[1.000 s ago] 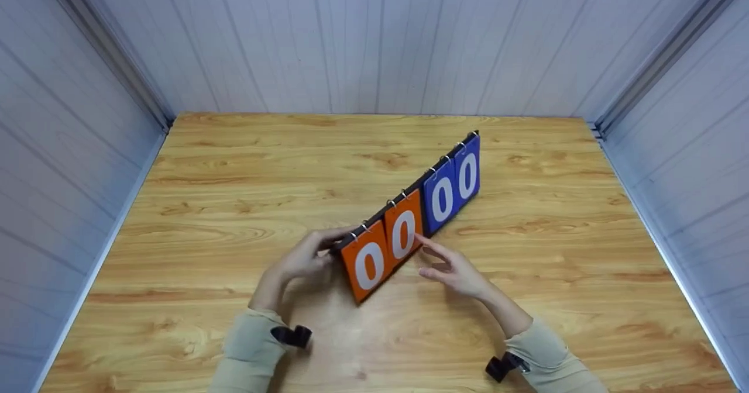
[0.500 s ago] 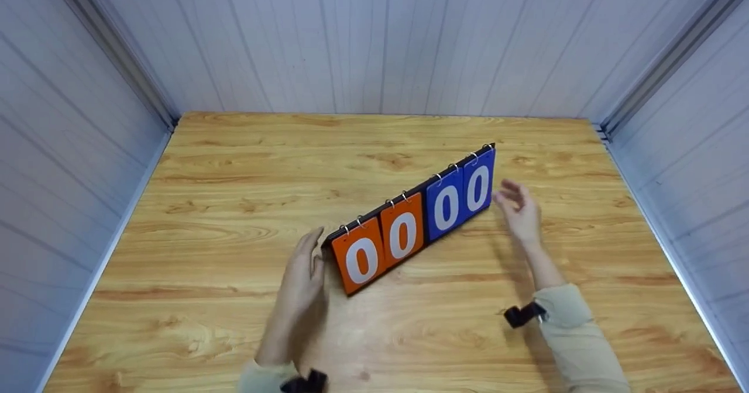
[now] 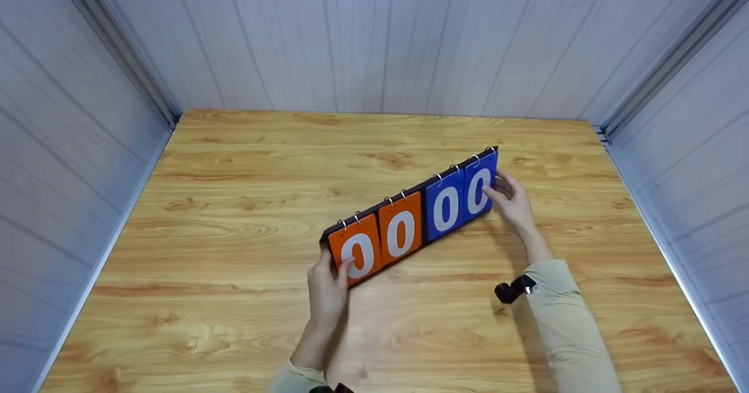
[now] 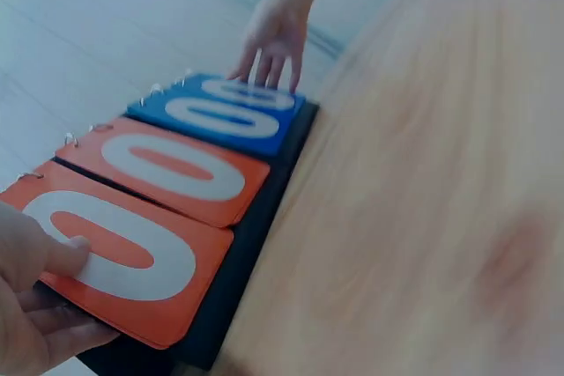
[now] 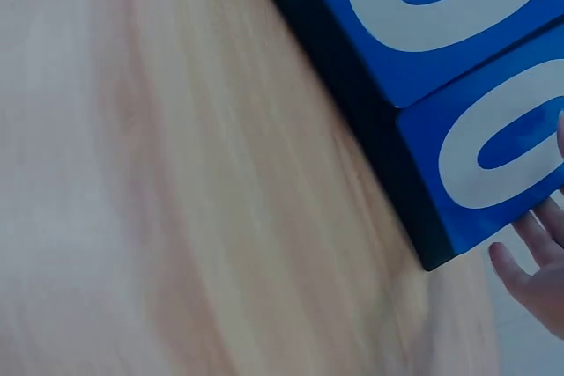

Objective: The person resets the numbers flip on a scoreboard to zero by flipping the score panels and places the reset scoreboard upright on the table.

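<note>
Both hands have closed in on the scoreboard's two ends since half a second ago, when they hovered apart from it. On the light wooden surface [image 3: 234,299] stands a black-backed flip scoreboard [image 3: 409,226] with two orange and two blue cards, each showing a white zero. The left hand [image 3: 327,290] pinches the orange end, thumb on the card. The right hand [image 3: 512,203] touches the blue end, its grip loose, fingers nearly straight.
</note>
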Tool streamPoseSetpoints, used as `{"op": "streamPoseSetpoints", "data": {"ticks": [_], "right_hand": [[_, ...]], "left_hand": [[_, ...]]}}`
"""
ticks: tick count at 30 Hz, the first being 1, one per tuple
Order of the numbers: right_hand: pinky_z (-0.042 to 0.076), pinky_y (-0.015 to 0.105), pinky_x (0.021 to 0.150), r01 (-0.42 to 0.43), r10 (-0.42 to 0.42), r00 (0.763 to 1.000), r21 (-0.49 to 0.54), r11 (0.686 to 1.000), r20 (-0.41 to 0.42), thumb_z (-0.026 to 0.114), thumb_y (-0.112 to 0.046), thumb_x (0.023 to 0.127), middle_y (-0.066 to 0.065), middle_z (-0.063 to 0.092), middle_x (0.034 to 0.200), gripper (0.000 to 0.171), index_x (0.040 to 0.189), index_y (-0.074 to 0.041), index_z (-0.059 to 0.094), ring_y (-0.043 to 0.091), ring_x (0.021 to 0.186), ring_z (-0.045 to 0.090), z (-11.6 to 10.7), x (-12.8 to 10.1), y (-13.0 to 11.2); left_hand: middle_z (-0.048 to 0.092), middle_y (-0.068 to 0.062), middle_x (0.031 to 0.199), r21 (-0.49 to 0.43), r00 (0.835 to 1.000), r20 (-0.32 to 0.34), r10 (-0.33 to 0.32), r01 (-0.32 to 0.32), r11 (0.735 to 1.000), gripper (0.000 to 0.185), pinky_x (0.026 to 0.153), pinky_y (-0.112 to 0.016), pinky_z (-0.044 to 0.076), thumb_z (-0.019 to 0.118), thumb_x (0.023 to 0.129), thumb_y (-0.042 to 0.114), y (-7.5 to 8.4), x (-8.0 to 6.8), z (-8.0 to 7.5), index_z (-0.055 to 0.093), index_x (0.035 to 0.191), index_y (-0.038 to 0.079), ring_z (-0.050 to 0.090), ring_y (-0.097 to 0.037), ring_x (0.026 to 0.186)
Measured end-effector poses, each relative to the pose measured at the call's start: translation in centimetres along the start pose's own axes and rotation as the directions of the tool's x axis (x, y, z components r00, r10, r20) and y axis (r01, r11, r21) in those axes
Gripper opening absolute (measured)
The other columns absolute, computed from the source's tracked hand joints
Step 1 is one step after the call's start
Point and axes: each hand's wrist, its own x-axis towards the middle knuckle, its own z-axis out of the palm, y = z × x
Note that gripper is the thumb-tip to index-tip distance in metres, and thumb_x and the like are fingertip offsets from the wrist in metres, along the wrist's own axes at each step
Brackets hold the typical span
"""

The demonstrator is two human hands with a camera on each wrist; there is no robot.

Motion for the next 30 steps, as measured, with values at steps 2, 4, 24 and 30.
{"op": "streamPoseSetpoints", "data": {"ticks": [2, 4, 24, 30], "right_hand": [[0.044, 0.022, 0.082, 0.031, -0.031, 0.996, -0.006, 1.000, -0.079, 0.061, 0.006, 0.079, 0.032, 0.051, 0.110, 0.047, 0.121, 0.013, 0.042, 0.022, 0.096, 0.054, 0.0, -0.8, -0.2], [0.046, 0.017, 0.073, 0.052, -0.054, 0.987, -0.017, 0.999, -0.152, 0.063, 0.011, 0.075, 0.032, 0.056, 0.100, 0.042, 0.114, 0.015, 0.048, 0.014, 0.084, 0.058, -0.1, -1.9, -0.6], [0.048, 0.018, 0.067, -0.051, 0.016, 0.980, -0.176, 0.983, -0.199, 0.069, -0.001, 0.075, 0.023, 0.060, 0.091, 0.032, 0.101, 0.012, 0.055, 0.012, 0.076, 0.059, -0.1, -7.2, 0.6], [0.026, 0.049, 0.099, -0.019, -0.011, 0.998, -0.501, 0.865, -0.056, 0.061, -0.023, 0.085, 0.028, 0.030, 0.134, 0.065, 0.133, 0.007, 0.028, 0.040, 0.121, 0.030, -1.1, -9.0, -0.5]], "left_hand": [[0.064, -0.014, 0.085, -0.017, 0.999, 0.025, -0.022, 0.023, 1.000, 0.021, 0.065, -0.032, 0.050, 0.066, 0.078, 0.005, -0.4, 0.9, -0.2, 0.058, 0.093, -0.005, 0.060, -0.021, 0.077], [0.064, -0.015, 0.089, -0.020, 0.997, 0.058, -0.049, 0.050, 0.999, 0.023, 0.071, -0.032, 0.050, 0.066, 0.078, 0.006, -0.9, 2.0, -0.5, 0.058, 0.097, -0.005, 0.060, -0.022, 0.084], [0.058, -0.020, 0.106, 0.046, 0.938, 0.280, -0.207, 0.202, 0.978, 0.041, 0.083, -0.038, 0.045, 0.064, 0.082, 0.013, -3.5, 8.8, -2.5, 0.050, 0.114, -0.007, 0.055, -0.028, 0.095], [0.017, -0.017, 0.144, 0.257, 0.977, 0.194, -0.087, 0.035, 0.966, 0.065, 0.104, -0.046, 0.016, 0.050, 0.090, 0.032, -2.8, 7.0, -4.0, 0.021, 0.138, -0.002, 0.014, -0.030, 0.131]]}}
